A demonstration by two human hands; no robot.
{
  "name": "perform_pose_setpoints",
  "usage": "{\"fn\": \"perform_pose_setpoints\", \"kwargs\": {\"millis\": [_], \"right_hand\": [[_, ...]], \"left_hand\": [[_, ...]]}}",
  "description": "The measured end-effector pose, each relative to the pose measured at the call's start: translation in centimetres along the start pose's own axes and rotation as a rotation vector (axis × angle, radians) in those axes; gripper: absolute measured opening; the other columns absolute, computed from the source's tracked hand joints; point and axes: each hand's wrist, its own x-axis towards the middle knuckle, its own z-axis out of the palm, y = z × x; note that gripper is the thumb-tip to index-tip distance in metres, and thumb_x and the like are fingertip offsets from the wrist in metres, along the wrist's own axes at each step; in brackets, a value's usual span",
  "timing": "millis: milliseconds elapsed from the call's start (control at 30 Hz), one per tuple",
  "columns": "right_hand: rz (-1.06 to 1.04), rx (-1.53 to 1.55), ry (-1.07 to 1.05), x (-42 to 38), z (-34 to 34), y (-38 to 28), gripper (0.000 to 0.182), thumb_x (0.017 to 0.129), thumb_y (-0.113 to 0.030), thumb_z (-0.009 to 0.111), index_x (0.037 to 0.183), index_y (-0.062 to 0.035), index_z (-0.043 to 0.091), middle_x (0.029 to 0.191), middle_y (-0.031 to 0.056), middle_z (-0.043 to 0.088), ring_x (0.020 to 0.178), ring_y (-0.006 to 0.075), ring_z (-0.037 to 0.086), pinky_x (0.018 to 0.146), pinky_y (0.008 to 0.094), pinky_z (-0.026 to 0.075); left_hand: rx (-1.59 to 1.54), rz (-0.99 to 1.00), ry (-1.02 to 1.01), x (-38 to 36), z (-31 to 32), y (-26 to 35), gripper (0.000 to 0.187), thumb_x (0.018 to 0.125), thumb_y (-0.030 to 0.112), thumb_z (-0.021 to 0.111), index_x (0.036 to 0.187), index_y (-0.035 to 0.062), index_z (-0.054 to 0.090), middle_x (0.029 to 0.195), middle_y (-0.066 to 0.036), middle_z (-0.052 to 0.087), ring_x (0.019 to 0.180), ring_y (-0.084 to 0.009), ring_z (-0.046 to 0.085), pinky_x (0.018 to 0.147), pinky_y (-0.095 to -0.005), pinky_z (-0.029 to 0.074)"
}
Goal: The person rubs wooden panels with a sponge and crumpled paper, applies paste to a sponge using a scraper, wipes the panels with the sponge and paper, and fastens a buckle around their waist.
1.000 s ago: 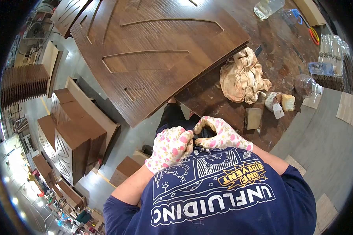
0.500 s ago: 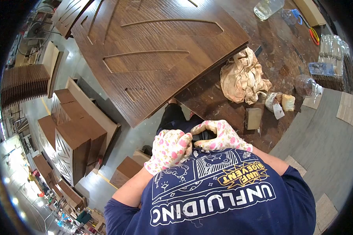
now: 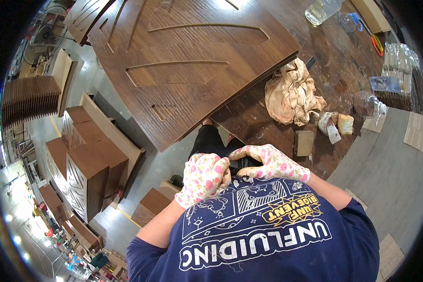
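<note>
Both my hands wear white gloves with a pink floral print and meet at my waist, at the hem of the dark blue printed shirt (image 3: pixel 258 230). My left hand (image 3: pixel 204 178) is closed, with curled fingers; whatever it pinches is hidden. Beside it, my right hand (image 3: pixel 270 163) curves its thumb and fingers around something dark at the waist, too small to make out. Beyond them a brown wooden panel (image 3: pixel 188 51) with carved grooves lies over the worktable (image 3: pixel 249 120). A crumpled, stained cloth (image 3: pixel 291 94) rests by the panel's edge.
On the table are a sanding block (image 3: pixel 304 143), a rolled piece with tape (image 3: pixel 330 124), clear bottles (image 3: pixel 369 104) and scissors (image 3: pixel 376 43). Stacked brown panels (image 3: pixel 91 164) stand on the floor at left. Grey boards (image 3: pixel 376 160) lie at right.
My right hand has shifted slightly outward, its thumb a little farther from my left hand. The view has moved very slightly. The panel and cloth lie as before.
</note>
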Motion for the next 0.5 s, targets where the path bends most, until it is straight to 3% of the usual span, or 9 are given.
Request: {"fn": "perform_pose_setpoints", "kwargs": {"millis": [67, 200, 333, 433, 500], "right_hand": [[0.035, -0.106, 0.026, -0.7, -0.4, -0.4, 0.059, 0.087, -0.032, 0.067, 0.131, 0.0021, 0.048, 0.128, 0.0209, 0.057, 0.12, 0.0299, 0.055, 0.101, 0.0375, 0.042], [-0.044, -0.307, 0.031, -1.0, -0.3, 0.6, 0.059, 0.091, -0.033, 0.061, 0.135, 0.002, 0.044, 0.131, 0.0242, 0.054, 0.122, 0.0356, 0.052, 0.103, 0.0397, 0.04], [-0.049, -0.047, 0.027, 0.1, -0.3, 0.0, 0.062, 0.089, -0.034, 0.063, 0.135, 0.0022, 0.044, 0.13, 0.0228, 0.055, 0.12, 0.0327, 0.055, 0.101, 0.038, 0.042], [-0.069, -0.127, 0.027, 0.8, -0.1, 0.2, 0.063, 0.087, -0.035, 0.066, 0.134, 0.0024, 0.046, 0.127, 0.0223, 0.057, 0.118, 0.0289, 0.057, 0.099, 0.0368, 0.043], [-0.051, -0.042, 0.049, 1.3, 0.6, 0.7, 0.06, 0.085, -0.036, 0.069, 0.128, 0.0022, 0.053, 0.116, 0.0204, 0.064, 0.11, 0.0261, 0.062, 0.094, 0.0359, 0.046]], "left_hand": [[-0.002, -0.038, -0.039, 0.2, -0.4, 0.3, 0.02, 0.067, 0.012, 0.066, 0.086, 0.0071, 0.063, 0.064, -0.006, 0.058, 0.06, -0.0269, 0.06, 0.052, -0.0385, 0.046], [0.052, -0.082, 0.017, 0.5, -0.2, 0.4, 0.031, 0.064, 0.004, 0.068, 0.094, 0.0077, 0.062, 0.066, -0.005, 0.056, 0.06, -0.0256, 0.059, 0.054, -0.0387, 0.045], [0.04, -0.124, 0.162, 0.6, 0.4, 0.3, 0.029, 0.067, 0.003, 0.067, 0.095, 0.0078, 0.062, 0.067, -0.006, 0.056, 0.06, -0.0266, 0.058, 0.053, -0.0386, 0.046], [0.019, -0.126, 0.154, 0.5, 0.3, 0.2, 0.03, 0.068, 0.005, 0.068, 0.096, 0.0083, 0.062, 0.068, -0.006, 0.055, 0.06, -0.0266, 0.058, 0.052, -0.0387, 0.046], [0.017, -0.131, 0.157, 0.4, 0.3, 0.4, 0.03, 0.068, 0.005, 0.068, 0.096, 0.0083, 0.062, 0.068, -0.006, 0.055, 0.06, -0.0265, 0.058, 0.052, -0.0388, 0.046]]}}
